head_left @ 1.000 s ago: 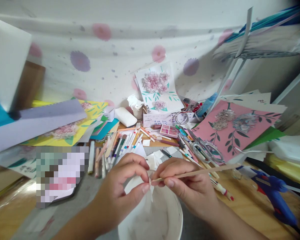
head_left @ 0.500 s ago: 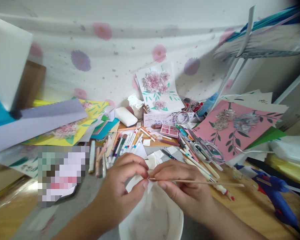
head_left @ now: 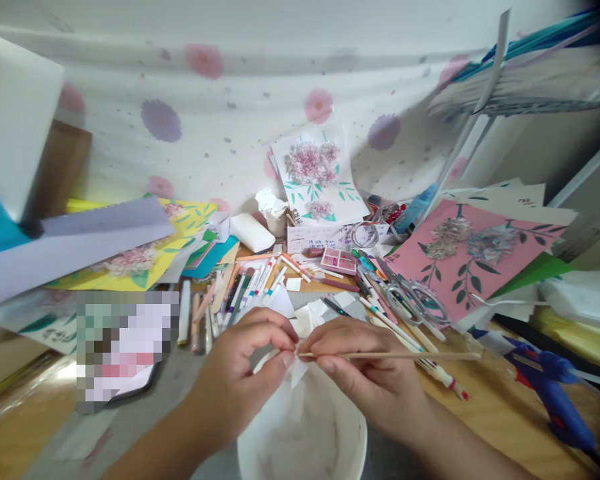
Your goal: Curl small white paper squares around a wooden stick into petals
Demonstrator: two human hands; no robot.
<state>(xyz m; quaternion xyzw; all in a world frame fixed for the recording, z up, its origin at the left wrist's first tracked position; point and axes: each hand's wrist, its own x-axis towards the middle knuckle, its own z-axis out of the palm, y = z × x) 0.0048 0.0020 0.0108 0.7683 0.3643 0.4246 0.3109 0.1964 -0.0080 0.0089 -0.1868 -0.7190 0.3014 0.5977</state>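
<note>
Now, stick: compared with half a second earlier, the stick (head_left: 410, 356) is lying closer to level, its outer end sitting slightly higher, and is showing a broader face; this is suggesting a small turn between the fingers rather than a release

Paper: the paper (head_left: 297, 372) is now hanging as a wider, pointed flap; work at the stick's inner end is therefore seeming under way, with nothing being set down

Left hand: the left hand (head_left: 253, 367) is pinching with thumb and forefinger nearly meeting, apparently on the paper; the exact contact is hiding behind the fingertips

Right hand: the right hand (head_left: 365, 373) is gripping the stick near its inner end, thumb against fingers, the longer part projecting well past the knuckles

Meeting point: stick and paper are coming together between the two hands, above the far side of the tub (head_left: 364, 433)

Stick's look: it is appearing slim, straight, flat and tan

Paper's look: it is appearing thin, white and creased

Desk: on the desk (head_left: 480, 413), the glue gun (head_left: 545, 380) is lying at right, the scissors (head_left: 413, 297) are resting by the pink card (head_left: 447, 283), and pens (head_left: 261, 275) are spreading beyond the hands
</note>
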